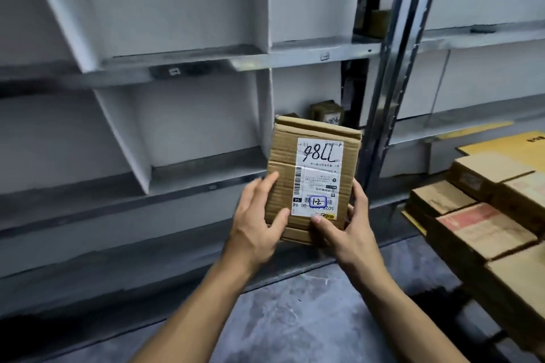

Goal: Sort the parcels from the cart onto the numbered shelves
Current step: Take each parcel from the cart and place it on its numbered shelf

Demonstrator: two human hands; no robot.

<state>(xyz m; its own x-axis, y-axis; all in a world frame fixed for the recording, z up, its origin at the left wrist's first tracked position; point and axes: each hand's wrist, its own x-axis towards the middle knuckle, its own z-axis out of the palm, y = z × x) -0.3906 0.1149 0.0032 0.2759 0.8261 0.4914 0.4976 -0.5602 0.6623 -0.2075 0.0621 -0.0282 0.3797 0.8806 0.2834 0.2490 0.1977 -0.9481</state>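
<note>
A small brown cardboard parcel [283,174] is held up in front of the grey shelves [188,62], its white label facing me with handwritten digits upside down and a blue-framed mark near its lower end. My left hand [256,227] grips the parcel's lower left edge, thumb on the front. Gripping the lower right corner is my right hand [351,230], thumb pressed on the label's bottom edge. The parcel hovers just before a lower shelf compartment [203,168].
Several cardboard boxes [483,233] are stacked on the cart at the right. A metal upright post [386,97] divides two shelf units. Small parcels [326,113] sit deep in the compartment behind the held box. Grey concrete floor [295,318] lies below.
</note>
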